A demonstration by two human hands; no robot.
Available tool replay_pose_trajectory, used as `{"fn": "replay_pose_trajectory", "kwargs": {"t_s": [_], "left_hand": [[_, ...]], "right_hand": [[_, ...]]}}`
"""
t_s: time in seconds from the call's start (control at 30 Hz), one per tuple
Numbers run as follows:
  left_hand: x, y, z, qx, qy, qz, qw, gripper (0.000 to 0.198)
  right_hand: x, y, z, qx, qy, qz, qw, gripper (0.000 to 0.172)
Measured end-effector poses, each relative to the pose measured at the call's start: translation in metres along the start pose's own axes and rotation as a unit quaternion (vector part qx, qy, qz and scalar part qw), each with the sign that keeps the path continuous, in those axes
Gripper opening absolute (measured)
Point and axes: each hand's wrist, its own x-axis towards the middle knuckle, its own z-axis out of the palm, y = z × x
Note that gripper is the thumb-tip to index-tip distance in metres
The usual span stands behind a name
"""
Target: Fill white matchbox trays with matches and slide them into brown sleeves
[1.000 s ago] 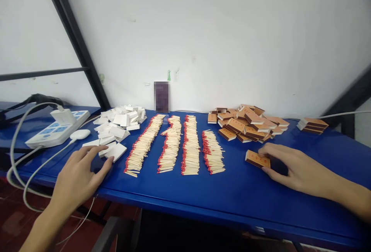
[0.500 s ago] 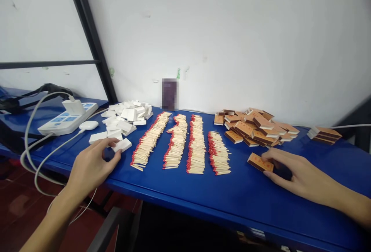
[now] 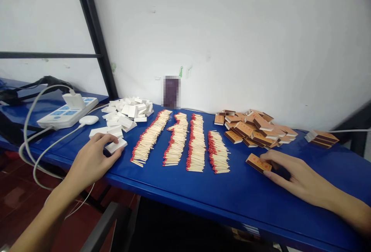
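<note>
Between the thumb and fingers of my left hand (image 3: 97, 157) is a small white matchbox tray (image 3: 116, 146), near the front left edge of the table. Behind it lies a heap of similar white trays (image 3: 130, 111). My right hand (image 3: 292, 171) pinches an orange-brown matchbox sleeve (image 3: 259, 163) by its right end, on or just above the tabletop. A pile of such sleeves (image 3: 252, 126) lies beyond that hand. Rows of red-tipped matches (image 3: 197, 143) run away from me between my two hands.
The blue table (image 3: 174, 182) meets a white wall. A white power strip (image 3: 68, 114) with plug and cables sits at left, beside a white oval charger (image 3: 89, 120). A few stacked sleeves (image 3: 322, 138) stand far right. A blurred dark card (image 3: 171, 92) leans against the wall.
My left hand has shifted slightly down and left with the white tray, and its fingers now cover more of it. My right hand and its sleeve have hardly moved; the view shifted a little.
</note>
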Motion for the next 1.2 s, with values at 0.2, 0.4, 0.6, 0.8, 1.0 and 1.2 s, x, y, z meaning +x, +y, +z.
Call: {"fn": "replay_pose_trajectory", "kwargs": {"t_s": [0.2, 0.4, 0.6, 0.8, 1.0, 1.2], "left_hand": [[-0.004, 0.006, -0.007, -0.045, 0.046, -0.002, 0.998, 0.032], [-0.006, 0.038, -0.022, -0.235, 0.137, 0.102, 0.957, 0.021], [-0.008, 0.112, -0.015, -0.406, -0.033, 0.300, 0.863, 0.010], [-0.027, 0.164, 0.009, -0.475, -0.195, 0.389, 0.765, 0.010], [-0.034, 0.176, 0.022, -0.499, -0.182, 0.264, 0.805, 0.018], [-0.041, 0.185, 0.014, -0.508, -0.170, 0.189, 0.823, 0.029]], "right_hand": [[-0.003, -0.008, -0.001, -0.052, 0.195, -0.121, 0.972, 0.009], [0.015, -0.038, 0.005, -0.025, 0.221, -0.235, 0.946, 0.024], [0.058, -0.062, 0.015, -0.007, 0.134, -0.278, 0.951, 0.016], [0.071, -0.071, 0.023, 0.022, 0.208, -0.306, 0.929, 0.027], [0.059, -0.110, 0.037, 0.025, 0.266, -0.436, 0.860, 0.019], [0.068, -0.129, 0.044, 0.066, 0.277, -0.405, 0.869, 0.014]]}}
